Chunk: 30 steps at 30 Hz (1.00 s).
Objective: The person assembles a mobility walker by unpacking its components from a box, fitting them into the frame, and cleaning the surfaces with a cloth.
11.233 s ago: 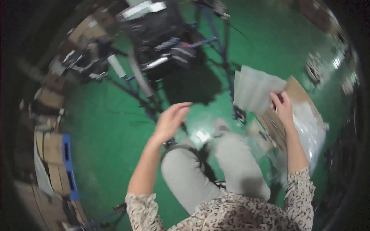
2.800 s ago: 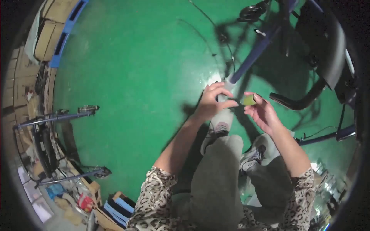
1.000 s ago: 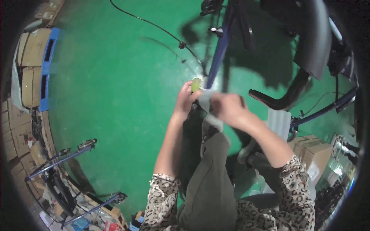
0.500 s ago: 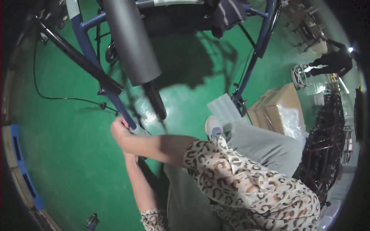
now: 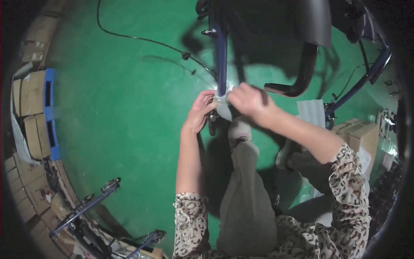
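The lower end of a blue frame tube (image 5: 221, 64) has a translucent white foam wrap (image 5: 222, 108) around it. My left hand (image 5: 200, 111) is at the left side of this wrap, fingers curled against it and thumb toward the tube. Closed and pinching, my right hand (image 5: 249, 99) is at the wrap's right upper edge; whatever its fingers hold is hidden. A dark caster or fitting (image 5: 212, 123) partly shows below the left fingers. Right of my right hand hangs a curved black handle (image 5: 302, 75) under a grey padded cylinder (image 5: 314, 21).
A black cable (image 5: 142, 39) runs across the green floor to the tube. Another white foam sheet (image 5: 311, 113) is by the right frame leg (image 5: 360, 93), near a cardboard box (image 5: 360, 134). Boxes (image 5: 34, 93) line a blue-edged pallet (image 5: 49, 112) at left. Blue frame parts (image 5: 86, 209) lie lower left.
My view has swung left, so the tube appears nearer the centre. My right hand, which crossed over the left, is now on the tube's right side, and both hands are visible.
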Each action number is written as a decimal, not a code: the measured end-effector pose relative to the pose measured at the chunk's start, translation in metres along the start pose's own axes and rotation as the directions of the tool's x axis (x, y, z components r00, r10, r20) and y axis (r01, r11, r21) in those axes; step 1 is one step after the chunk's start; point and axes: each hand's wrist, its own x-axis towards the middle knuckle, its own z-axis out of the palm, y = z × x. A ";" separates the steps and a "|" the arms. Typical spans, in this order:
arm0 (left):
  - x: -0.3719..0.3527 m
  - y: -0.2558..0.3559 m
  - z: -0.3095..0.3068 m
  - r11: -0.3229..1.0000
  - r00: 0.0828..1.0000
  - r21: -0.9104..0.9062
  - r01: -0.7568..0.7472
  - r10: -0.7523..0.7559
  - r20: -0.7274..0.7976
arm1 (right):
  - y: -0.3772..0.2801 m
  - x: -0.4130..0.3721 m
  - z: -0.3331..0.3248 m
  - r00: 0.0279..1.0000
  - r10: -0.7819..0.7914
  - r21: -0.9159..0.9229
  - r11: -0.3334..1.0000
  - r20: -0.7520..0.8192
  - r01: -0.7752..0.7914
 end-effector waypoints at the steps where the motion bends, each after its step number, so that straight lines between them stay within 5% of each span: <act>1: 0.001 0.003 -0.001 0.999 0.999 -0.018 0.034 -0.034 0.002 | 0.012 0.000 0.003 0.999 -0.037 -0.009 0.999 0.018 0.038; 9: 0.029 0.007 0.002 0.979 0.978 0.010 0.201 -0.200 -0.064 | 0.038 0.025 0.067 0.988 -0.024 0.074 0.997 -0.151 0.036; 14: 0.037 -0.007 -0.009 0.991 0.996 -0.098 0.087 -0.088 -0.012 | 0.001 0.020 0.057 0.908 0.305 0.159 0.950 -0.288 -0.269; 15: 0.037 -0.003 -0.004 0.995 0.998 -0.083 0.059 -0.062 -0.032 | -0.009 0.014 0.056 0.871 0.434 0.279 0.887 -0.231 -0.368; 16: 0.037 0.001 0.000 0.999 0.997 -0.053 0.004 -0.008 -0.074 | -0.022 0.006 0.058 0.760 0.647 0.483 0.688 -0.068 -0.542; 19: 0.031 0.004 0.013 0.989 0.969 0.036 -0.141 0.145 -0.198 | -0.059 -0.016 0.053 0.687 0.714 0.723 0.403 0.136 -0.562; 22: 0.010 0.013 0.027 0.956 0.928 0.287 -0.061 0.160 -0.336 | -0.085 -0.009 0.043 0.767 0.642 0.690 0.557 -0.005 -0.462; 25: -0.010 0.022 0.041 0.845 0.858 0.535 0.024 0.257 -0.444 | -0.079 -0.006 0.047 0.791 0.610 0.712 0.533 0.050 -0.456; 29: -0.040 0.007 0.067 0.453 0.721 0.876 0.163 0.551 -0.420 | -0.075 -0.013 0.042 0.825 0.559 0.737 0.524 0.082 -0.428; 30: -0.045 0.002 0.076 0.450 0.723 0.878 0.160 0.552 -0.415 | -0.073 -0.013 0.043 0.815 0.571 0.732 0.512 0.101 -0.450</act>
